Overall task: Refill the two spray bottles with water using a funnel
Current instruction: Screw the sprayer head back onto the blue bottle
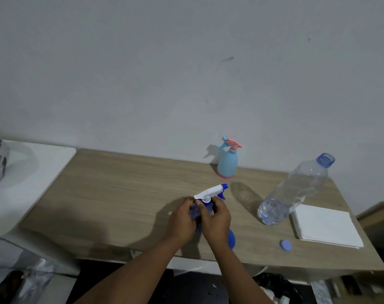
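Translucent blue spray bottle (201, 212) — white trigger head — in both hands' closed grip.

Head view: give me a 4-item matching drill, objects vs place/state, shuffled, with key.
Things:
1. dark blue spray bottle
2. light blue spray bottle
3. clear water bottle
4. blue cap

Place or state:
A. lying loose on the wooden table, in front of the white pad
B. uncapped, standing beside the white pad
C. standing untouched by the wall, pink trigger on
D. held in both hands at the neck

Pairs: 1-D, 2-C, 3-B, 4-A
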`<action>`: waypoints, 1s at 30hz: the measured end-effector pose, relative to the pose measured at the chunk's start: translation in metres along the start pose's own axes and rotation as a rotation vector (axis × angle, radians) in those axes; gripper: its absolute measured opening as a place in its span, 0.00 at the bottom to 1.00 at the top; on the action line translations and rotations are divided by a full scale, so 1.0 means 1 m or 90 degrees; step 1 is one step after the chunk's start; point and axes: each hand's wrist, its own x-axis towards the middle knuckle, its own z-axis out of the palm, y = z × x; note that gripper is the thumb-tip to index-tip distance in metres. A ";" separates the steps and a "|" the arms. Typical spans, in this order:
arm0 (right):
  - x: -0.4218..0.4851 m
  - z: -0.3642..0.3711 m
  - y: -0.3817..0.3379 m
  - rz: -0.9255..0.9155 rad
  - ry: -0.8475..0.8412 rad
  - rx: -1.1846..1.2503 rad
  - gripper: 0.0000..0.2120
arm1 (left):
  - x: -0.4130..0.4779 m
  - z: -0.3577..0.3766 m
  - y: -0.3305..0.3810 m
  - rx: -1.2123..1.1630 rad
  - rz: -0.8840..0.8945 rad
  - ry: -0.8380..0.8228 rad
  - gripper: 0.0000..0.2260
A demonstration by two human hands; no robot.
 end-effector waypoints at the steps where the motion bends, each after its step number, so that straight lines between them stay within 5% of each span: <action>1: -0.001 0.000 0.001 -0.010 -0.019 -0.002 0.07 | -0.002 -0.002 0.004 -0.006 0.001 0.001 0.09; 13: -0.005 0.001 -0.011 0.032 0.003 0.044 0.03 | -0.005 0.003 0.010 -0.031 0.032 0.056 0.05; 17: -0.009 -0.005 -0.012 0.022 0.016 0.093 0.16 | -0.008 -0.005 -0.008 0.037 -0.001 -0.033 0.16; 22: -0.015 -0.005 -0.013 0.012 -0.021 0.117 0.31 | -0.031 -0.036 -0.067 0.338 -0.108 0.038 0.40; 24: -0.011 -0.001 -0.012 0.000 -0.069 0.077 0.32 | -0.039 -0.047 -0.085 0.473 -0.163 -0.053 0.45; 30: 0.005 0.004 -0.028 -0.017 -0.027 0.055 0.13 | -0.036 -0.057 -0.096 0.532 -0.209 -0.253 0.48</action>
